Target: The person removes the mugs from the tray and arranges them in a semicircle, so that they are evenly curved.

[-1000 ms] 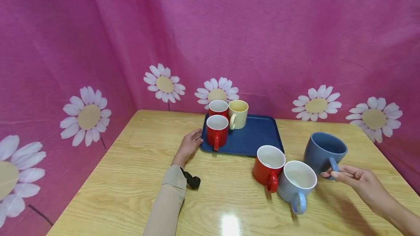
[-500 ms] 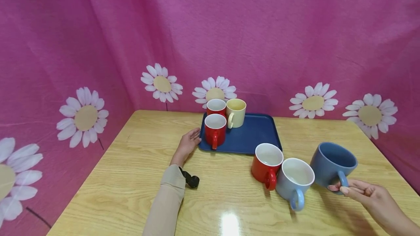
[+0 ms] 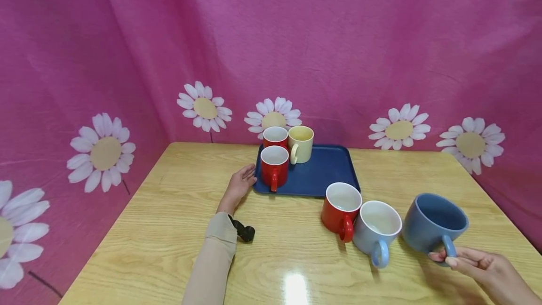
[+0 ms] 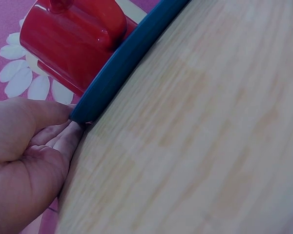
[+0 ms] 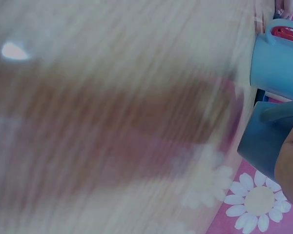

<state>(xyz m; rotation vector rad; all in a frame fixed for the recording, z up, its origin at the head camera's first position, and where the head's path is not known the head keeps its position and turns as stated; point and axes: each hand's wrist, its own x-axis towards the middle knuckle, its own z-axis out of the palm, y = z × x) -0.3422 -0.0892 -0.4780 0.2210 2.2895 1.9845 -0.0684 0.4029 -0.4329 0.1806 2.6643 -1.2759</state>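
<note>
In the head view my right hand (image 3: pixel 487 267) pinches the handle of a dark blue mug (image 3: pixel 432 222) at the right. The mug tilts a little, low over the table beside a light blue mug (image 3: pixel 372 234). The right wrist view has the held mug (image 5: pixel 266 139) partly behind my hand. Touching the light blue mug is a red mug (image 3: pixel 338 211). My left hand (image 3: pixel 239 185) lies at the left edge of a navy tray (image 3: pixel 326 173), fingers fairly straight; the left wrist view has its fingertips at the tray's rim (image 4: pixel 107 83).
Two red mugs (image 3: pixel 274 166) and a cream mug (image 3: pixel 301 145) stand together on the tray's left side. The wooden table (image 3: pixel 178 229) meets a pink curtain (image 3: pixel 338 36) with daisies at its back and sides.
My right hand has brought the dark blue mug toward me, right and downward, away from the tray. My left hand stays at the tray; the whole view shifts slightly.
</note>
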